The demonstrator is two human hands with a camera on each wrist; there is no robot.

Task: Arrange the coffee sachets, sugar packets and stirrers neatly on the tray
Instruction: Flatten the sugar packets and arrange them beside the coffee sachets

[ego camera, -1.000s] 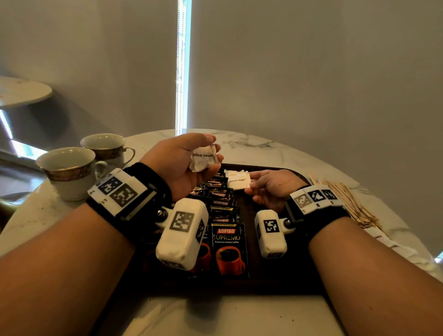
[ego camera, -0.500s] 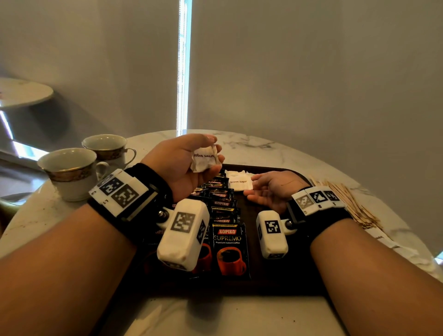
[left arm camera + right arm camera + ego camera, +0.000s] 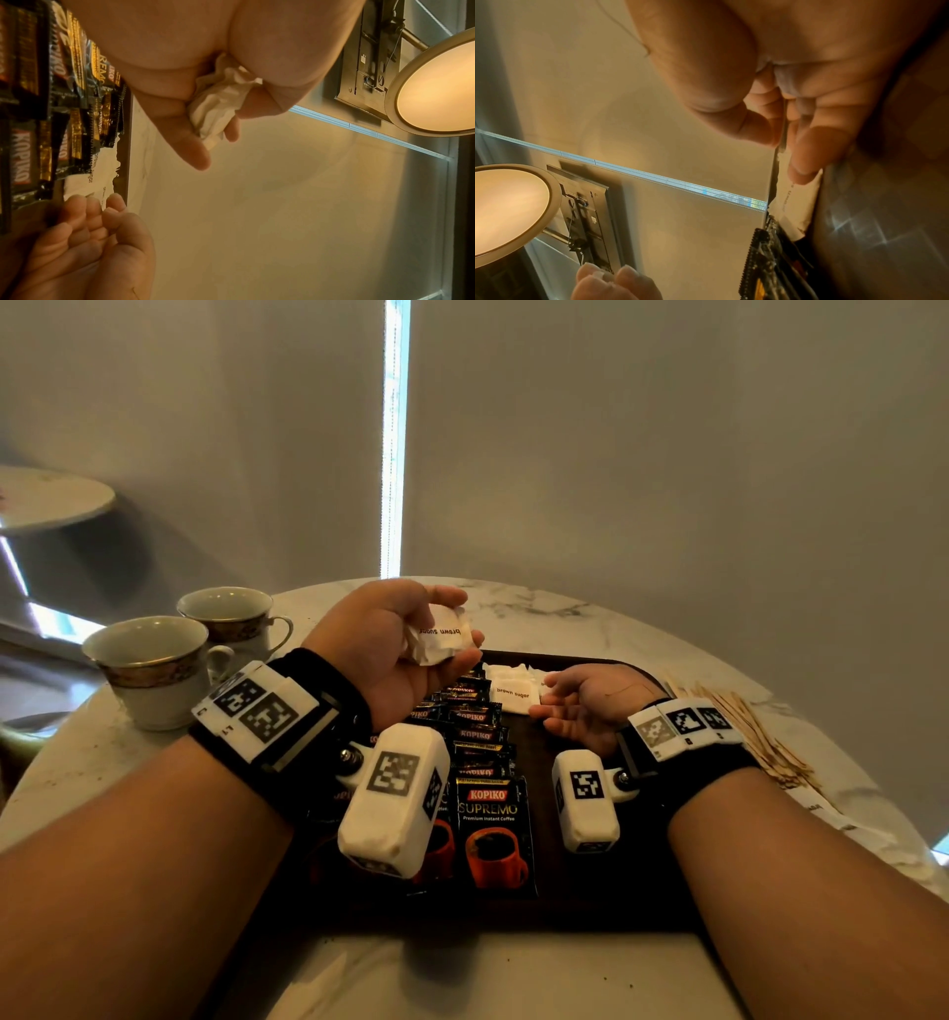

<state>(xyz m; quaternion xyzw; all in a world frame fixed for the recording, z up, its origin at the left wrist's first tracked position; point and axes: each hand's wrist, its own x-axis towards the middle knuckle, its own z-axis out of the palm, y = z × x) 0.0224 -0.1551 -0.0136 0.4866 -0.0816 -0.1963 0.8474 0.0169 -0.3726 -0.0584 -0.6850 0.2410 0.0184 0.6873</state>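
My left hand [image 3: 461, 619] is raised over the far left of the dark tray [image 3: 621, 891], palm up, and grips a crumpled bunch of white brown-sugar packets [image 3: 440, 639], which also shows in the left wrist view [image 3: 217, 107]. My right hand [image 3: 552, 706] lies low on the tray's far end with relaxed fingers. Its fingertips [image 3: 805, 162] are at the edge of a flat sugar packet [image 3: 513, 695] that lies on other white packets. A row of overlapping black Kopiko coffee sachets [image 3: 493, 834] runs down the tray's middle. Wooden stirrers [image 3: 744, 737] lie on the table right of the tray.
Two gold-banded cups [image 3: 154, 665] stand on the round marble table [image 3: 539, 618] at the left. A few white packets [image 3: 821, 814] lie near the right edge beyond the stirrers. A grey wall stands close behind the table.
My right hand has let go of the sugar packet it pinched, leaving it flat at the tray's far end, and its fingers have opened. The left hand keeps its bunch, barely moved.
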